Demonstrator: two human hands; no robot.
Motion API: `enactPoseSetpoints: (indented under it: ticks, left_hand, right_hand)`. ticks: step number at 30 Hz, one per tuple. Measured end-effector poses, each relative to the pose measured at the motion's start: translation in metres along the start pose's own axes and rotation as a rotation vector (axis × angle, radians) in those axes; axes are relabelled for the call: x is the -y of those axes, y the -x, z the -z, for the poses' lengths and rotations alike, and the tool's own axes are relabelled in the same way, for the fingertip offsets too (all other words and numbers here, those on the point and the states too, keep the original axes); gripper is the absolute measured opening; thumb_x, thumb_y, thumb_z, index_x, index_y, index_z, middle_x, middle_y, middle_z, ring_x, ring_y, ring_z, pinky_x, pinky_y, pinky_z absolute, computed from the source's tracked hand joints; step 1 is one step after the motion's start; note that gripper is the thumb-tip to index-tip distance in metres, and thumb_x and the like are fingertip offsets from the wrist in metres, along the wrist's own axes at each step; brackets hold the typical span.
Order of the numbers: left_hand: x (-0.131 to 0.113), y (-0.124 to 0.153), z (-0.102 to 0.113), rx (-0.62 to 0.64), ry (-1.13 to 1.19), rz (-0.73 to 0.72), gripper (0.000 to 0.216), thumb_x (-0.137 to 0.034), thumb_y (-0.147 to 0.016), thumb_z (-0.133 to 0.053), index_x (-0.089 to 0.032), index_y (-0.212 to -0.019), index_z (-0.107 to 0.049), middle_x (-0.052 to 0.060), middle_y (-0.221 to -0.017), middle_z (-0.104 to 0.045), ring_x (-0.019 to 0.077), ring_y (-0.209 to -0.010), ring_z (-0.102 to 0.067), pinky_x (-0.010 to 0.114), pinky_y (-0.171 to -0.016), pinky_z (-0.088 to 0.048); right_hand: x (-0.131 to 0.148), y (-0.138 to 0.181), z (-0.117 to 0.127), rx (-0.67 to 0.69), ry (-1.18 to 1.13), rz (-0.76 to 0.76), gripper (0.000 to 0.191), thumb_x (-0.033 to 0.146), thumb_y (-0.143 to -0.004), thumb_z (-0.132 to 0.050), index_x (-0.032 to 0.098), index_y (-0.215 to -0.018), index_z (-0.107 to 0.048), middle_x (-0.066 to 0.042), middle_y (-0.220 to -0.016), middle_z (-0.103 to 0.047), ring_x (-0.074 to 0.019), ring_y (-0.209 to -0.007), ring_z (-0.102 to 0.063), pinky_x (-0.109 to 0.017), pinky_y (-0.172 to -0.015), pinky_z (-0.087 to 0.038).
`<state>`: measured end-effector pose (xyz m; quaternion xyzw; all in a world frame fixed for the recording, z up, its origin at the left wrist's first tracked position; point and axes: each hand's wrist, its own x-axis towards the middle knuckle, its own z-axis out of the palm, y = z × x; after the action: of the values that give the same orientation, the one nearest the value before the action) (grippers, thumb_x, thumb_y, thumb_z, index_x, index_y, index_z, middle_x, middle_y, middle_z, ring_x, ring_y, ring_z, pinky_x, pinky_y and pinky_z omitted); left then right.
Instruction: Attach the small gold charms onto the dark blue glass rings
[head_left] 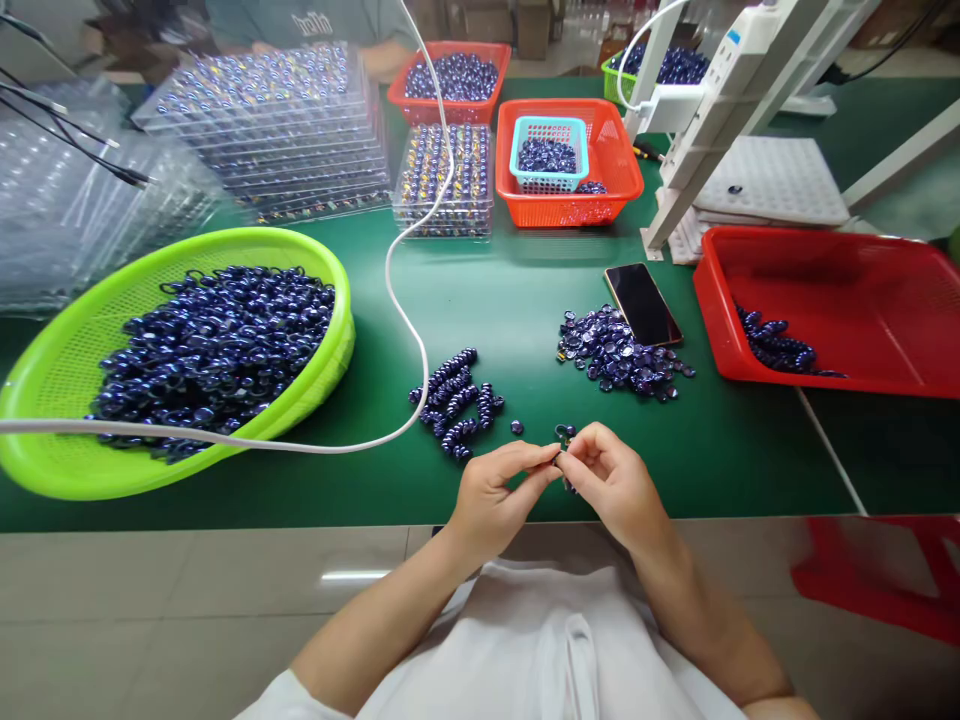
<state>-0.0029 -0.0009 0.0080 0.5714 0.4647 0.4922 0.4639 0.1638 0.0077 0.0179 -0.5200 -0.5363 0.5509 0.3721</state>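
Note:
Near the table's front edge, my left hand [495, 492] and my right hand [616, 484] meet at the fingertips. Both are closed in a pinch on a small dark shiny piece [558, 459], mostly hidden by the fingers. Just beyond the fingers lies a dark blue piece with an open loop [564, 432]. To the left are a single round cap [517, 427] and several coiled-looking stacks of dark blue metallic pieces [459, 402]. Beyond my right hand is a heap of small dark blue caps [619, 355], with a phone [643, 304] at its edge.
A green basket [341, 330] of dark looped pieces stands left, crossed by a white cable [409, 330]. Clear trays [300, 140] are stacked behind. Red baskets [570, 210] stand at the back, a red bin [862, 372] right. A metal post [694, 140] rises behind. A person sits opposite.

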Motion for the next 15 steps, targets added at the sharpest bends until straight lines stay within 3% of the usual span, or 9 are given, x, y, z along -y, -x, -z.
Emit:
enactPoseSetpoints:
  ticks: [4,7,15]
  left_hand:
    - [-0.004,-0.001,-0.001,-0.028,0.112,0.232,0.016,-0.020,-0.078,-0.076,-0.020,-0.094,-0.080,0.006,-0.092,-0.079,0.0187,-0.080,-0.074,0.027,-0.075,-0.059]
    - [-0.008,-0.005,-0.001,-0.058,0.245,0.384,0.016,-0.022,-0.076,-0.077,-0.018,-0.091,-0.079,0.005,-0.085,-0.079,0.0179,-0.075,-0.073,0.027,-0.073,-0.060]
    - [-0.008,-0.010,0.000,-0.122,0.333,0.479,0.013,-0.021,-0.073,-0.076,-0.014,-0.083,-0.076,0.003,-0.071,-0.074,0.0120,-0.063,-0.066,0.021,-0.062,-0.053]
  right_hand:
    - [0.000,-0.004,0.000,0.009,0.040,0.040,0.018,0.031,-0.092,-0.062,0.021,-0.079,-0.054,0.004,-0.069,-0.054,-0.0103,-0.064,-0.053,-0.022,-0.062,-0.044]
    - [-0.003,-0.004,0.001,0.040,-0.014,0.060,0.016,0.033,-0.093,-0.060,0.021,-0.083,-0.058,0.003,-0.075,-0.058,-0.0114,-0.069,-0.057,-0.022,-0.066,-0.047]
    - [-0.025,0.007,0.012,-0.060,-0.021,0.110,0.014,0.035,-0.094,-0.058,0.023,-0.093,-0.064,0.000,-0.081,-0.063,-0.0141,-0.073,-0.062,-0.025,-0.068,-0.050]
